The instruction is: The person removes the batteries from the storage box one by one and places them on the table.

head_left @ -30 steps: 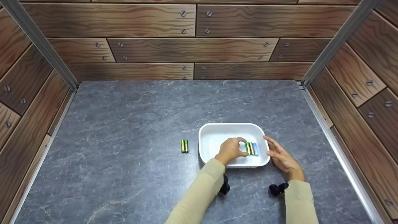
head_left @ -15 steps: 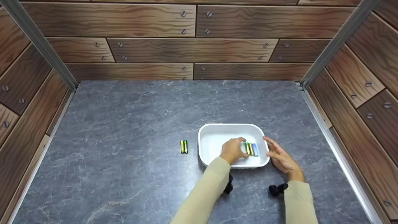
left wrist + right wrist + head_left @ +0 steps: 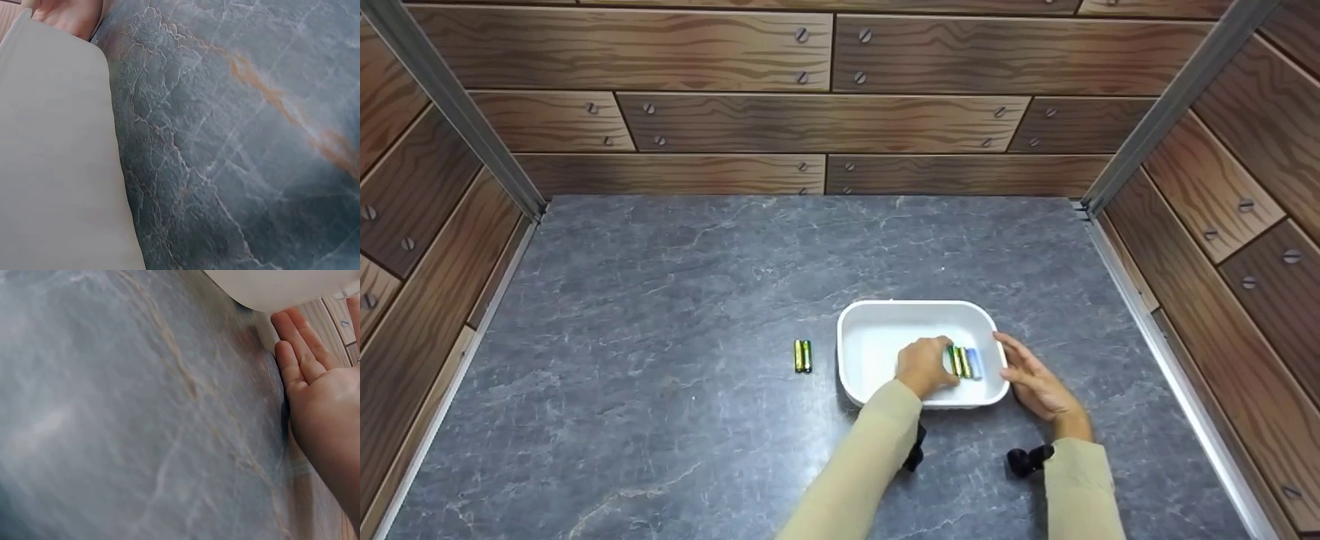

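A white rectangular tub [image 3: 870,330] stands on the table right of centre. Inside it, near the right end, green-and-gold batteries [image 3: 962,362] lie side by side with a blue one [image 3: 974,364]. My left hand [image 3: 922,366] reaches into the tub and pinches the leftmost green-and-gold battery between thumb and fingers, one at each end. In the left wrist view a pale sleeve [image 3: 56,146] hides most of that hand. My right hand [image 3: 1039,386] touches the tub's right rim, its fingers fairly straight; the right wrist view shows its fingers [image 3: 292,363] beside the tub's wall.
Two more green-and-gold batteries [image 3: 803,356] lie on the table left of the tub. The grey marbled tabletop [image 3: 660,300] is bounded by wood-pattern walls [image 3: 720,124] and metal rails [image 3: 1177,382]. A dark wrist mount [image 3: 1024,461] sits by the right sleeve.
My left hand has shifted slightly to the right, closing in against the leftmost battery. The right hand keeps its place at the rim.
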{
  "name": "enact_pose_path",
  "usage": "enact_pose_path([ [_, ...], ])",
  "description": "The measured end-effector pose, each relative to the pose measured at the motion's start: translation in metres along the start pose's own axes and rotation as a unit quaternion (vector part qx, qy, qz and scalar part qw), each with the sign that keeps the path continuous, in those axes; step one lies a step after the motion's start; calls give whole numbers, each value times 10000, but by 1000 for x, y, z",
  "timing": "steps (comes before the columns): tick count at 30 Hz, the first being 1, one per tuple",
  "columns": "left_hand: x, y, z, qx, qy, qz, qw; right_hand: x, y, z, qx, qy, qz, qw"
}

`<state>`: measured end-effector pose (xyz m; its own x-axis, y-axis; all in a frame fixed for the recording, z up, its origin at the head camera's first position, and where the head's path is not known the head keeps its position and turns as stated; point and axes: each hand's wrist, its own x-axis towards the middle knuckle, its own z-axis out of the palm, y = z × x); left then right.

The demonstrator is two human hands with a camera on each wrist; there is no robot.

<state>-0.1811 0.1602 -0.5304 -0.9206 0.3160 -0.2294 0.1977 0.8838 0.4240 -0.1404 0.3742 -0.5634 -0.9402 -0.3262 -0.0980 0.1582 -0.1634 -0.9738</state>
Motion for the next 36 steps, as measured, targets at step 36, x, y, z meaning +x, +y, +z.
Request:
enact_pose_path([
  [36, 2, 1, -5, 141, 234, 369, 9989, 0, 1, -1, 60, -345, -255, 9991],
])
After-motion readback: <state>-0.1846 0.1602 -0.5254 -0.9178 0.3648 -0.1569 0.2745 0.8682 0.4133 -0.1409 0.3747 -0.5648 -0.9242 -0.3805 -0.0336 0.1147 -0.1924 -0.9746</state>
